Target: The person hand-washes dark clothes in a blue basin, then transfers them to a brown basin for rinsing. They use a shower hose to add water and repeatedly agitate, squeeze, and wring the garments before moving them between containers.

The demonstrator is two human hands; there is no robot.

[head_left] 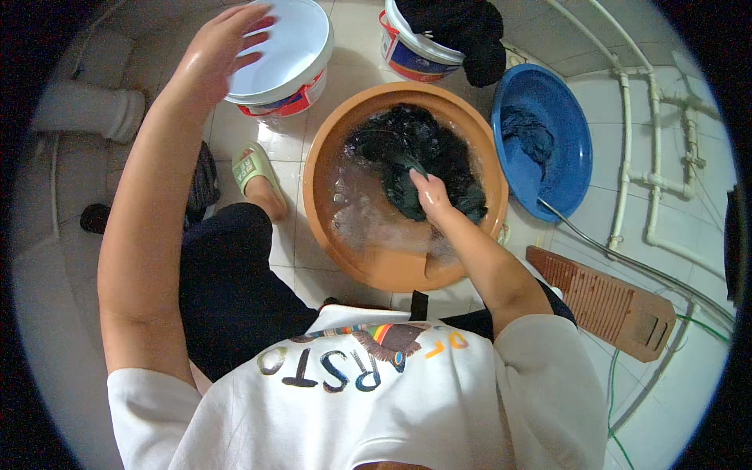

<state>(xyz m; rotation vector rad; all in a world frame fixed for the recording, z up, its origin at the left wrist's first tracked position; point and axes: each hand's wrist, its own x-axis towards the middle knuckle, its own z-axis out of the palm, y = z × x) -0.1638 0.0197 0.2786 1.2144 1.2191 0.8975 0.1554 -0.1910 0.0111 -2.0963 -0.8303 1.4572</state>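
An orange basin (317, 227) in front of me holds sudsy water and dark wet clothes (407, 133). My right hand (431, 194) reaches into it, fingers closed on a gathered fold of the dark cloth. Raised at the upper left, my left hand (229, 48) has its fingers stretched apart and nothing in them. It appears over the left rim of a white bucket (288, 51), whose inside looks pale and smooth. How much of the cloth lies under the water is hidden.
A blue basin (576, 168) with dark cloth (526, 141) leans at the right, beside wall pipes (621, 157). Behind stands a second bucket (419, 59) draped with black cloth (470, 31). A wooden washboard (599, 301), a hose (611, 251) and my green slipper (252, 163) are nearby.
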